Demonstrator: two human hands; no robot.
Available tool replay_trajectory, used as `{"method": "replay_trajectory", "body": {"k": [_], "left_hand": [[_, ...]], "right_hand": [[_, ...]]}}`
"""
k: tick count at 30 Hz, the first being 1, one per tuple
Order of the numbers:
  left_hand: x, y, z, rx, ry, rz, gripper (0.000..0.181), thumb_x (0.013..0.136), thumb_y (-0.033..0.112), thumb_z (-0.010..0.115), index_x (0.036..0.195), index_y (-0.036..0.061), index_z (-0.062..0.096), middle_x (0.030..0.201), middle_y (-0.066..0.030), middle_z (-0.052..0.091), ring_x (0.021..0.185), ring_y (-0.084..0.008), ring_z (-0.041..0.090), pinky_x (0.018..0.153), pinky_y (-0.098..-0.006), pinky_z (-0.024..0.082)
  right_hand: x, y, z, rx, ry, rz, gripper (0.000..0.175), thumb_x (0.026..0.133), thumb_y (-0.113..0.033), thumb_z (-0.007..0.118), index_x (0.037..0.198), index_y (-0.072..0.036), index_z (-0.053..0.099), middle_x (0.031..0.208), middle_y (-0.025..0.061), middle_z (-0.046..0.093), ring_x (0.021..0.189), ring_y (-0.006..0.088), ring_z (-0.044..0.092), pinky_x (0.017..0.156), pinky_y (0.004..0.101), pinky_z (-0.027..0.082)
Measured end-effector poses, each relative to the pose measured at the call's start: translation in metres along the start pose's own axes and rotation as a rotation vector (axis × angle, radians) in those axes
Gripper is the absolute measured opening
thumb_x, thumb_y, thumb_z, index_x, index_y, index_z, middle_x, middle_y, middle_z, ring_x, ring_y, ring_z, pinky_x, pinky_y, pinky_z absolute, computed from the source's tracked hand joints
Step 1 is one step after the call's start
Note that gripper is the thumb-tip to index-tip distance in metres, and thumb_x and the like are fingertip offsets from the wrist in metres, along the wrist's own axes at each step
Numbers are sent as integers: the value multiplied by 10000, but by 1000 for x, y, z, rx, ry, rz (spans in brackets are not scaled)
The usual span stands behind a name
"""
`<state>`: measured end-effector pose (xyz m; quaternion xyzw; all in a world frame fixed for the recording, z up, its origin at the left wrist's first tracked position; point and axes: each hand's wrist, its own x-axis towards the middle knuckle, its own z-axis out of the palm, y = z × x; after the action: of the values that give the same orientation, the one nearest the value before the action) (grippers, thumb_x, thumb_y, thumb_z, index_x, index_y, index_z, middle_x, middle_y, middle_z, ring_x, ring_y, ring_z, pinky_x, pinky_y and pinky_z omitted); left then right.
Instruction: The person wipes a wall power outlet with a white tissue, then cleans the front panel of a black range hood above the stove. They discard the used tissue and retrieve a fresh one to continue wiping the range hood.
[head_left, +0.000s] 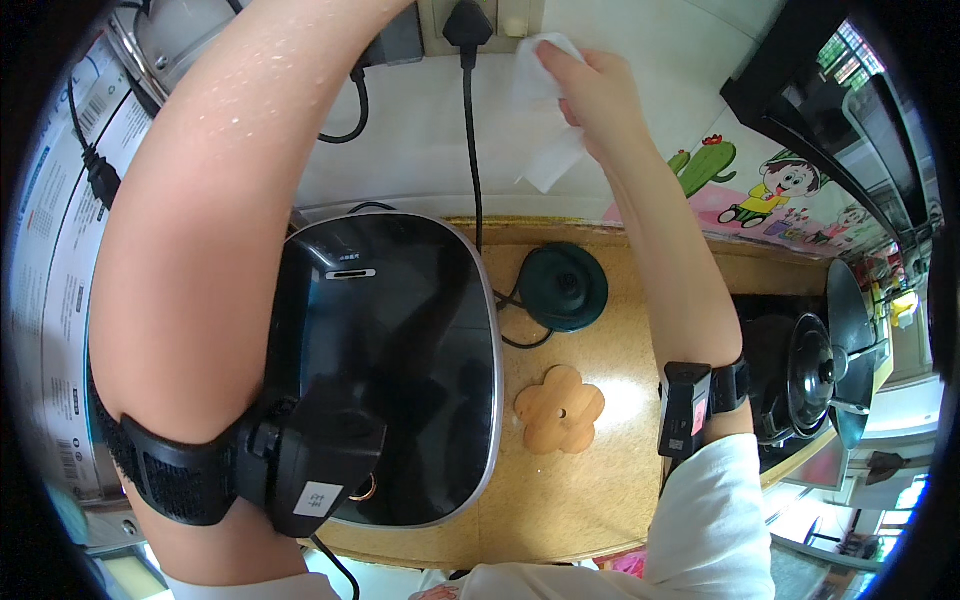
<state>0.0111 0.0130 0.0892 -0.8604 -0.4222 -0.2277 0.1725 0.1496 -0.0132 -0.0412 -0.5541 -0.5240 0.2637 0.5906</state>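
Observation:
My right hand grips a thin white tissue and holds it up at the white tiled wall. Part of the tissue hangs loose below my fingers. Just left of the hand is a wall socket panel, with a black plug in it and its cord running straight down. My left arm reaches up across the left side and leaves the picture at the top, so my left hand is out of view. Beneath that arm sits a black glossy-topped appliance with a silver rim.
A dark green round base with a cord and a flower-shaped wooden trivet lie on the counter. Rightward stand a lidded black pot and a pan. A dark glass-fronted unit juts out upper right. A printed box borders the left.

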Motion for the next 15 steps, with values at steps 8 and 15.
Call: {"method": "replay_trajectory", "body": {"k": [8, 15], "left_hand": [[-6, -5, 4, -70, 149, 66, 380, 618, 205, 744, 833, -75, 605, 890, -259, 597, 880, -365, 581, 744, -387, 484], [1, -6, 1, -136, 7, -17, 371, 616, 200, 741, 822, -76, 602, 857, -260, 597, 859, -369, 584, 722, -389, 484]], "right_hand": [[-3, 6, 9, -257, -33, -222, 298, 757, -302, 603, 773, -9, 655, 571, 49, 545, 498, 139, 491, 474, 277, 389], [10, 4, 21, -280, 35, -174, 342, 717, -349, 615, 764, -15, 673, 604, 155, 606, 575, 255, 599, 554, 352, 455]]}}
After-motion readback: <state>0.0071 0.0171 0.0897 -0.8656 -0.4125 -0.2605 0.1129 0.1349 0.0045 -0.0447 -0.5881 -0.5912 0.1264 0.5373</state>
